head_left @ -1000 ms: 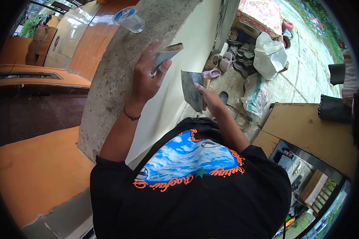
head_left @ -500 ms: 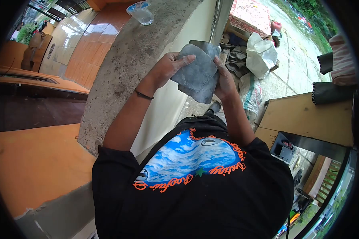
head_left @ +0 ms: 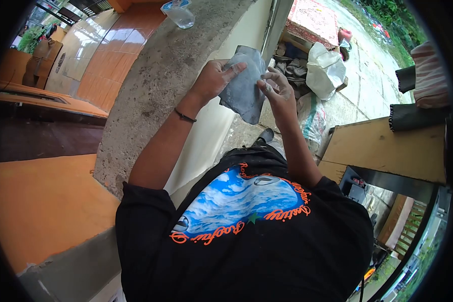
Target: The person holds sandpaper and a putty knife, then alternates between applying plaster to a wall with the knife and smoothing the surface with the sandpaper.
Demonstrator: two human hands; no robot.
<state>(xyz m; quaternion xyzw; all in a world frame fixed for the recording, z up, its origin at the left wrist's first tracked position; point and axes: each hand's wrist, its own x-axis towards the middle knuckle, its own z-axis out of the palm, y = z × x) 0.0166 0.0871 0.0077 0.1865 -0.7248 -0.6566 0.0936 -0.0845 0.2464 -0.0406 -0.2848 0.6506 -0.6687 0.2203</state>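
Observation:
Several thin grey slabs (head_left: pixel 242 90), stacked on each other and with uneven edges, are held up in front of my chest. My left hand (head_left: pixel 214 80) grips them at their left side, its thumb lying on the top face. At the right edge is my right hand (head_left: pixel 278 90), its thumb and index finger pinched near the edge of the slabs. The fingers under the stack are hidden.
A rough concrete ledge (head_left: pixel 161 85) runs along the left, with a clear plastic cup (head_left: pixel 182 17) at its far end. On the right stand a white sack (head_left: pixel 325 70), a cloth-covered table (head_left: pixel 314 21) and a wooden panel (head_left: pixel 382 148).
The slabs have turned and moved slightly left. My right hand has shifted from lying flat along their side to a pinch at the right edge.

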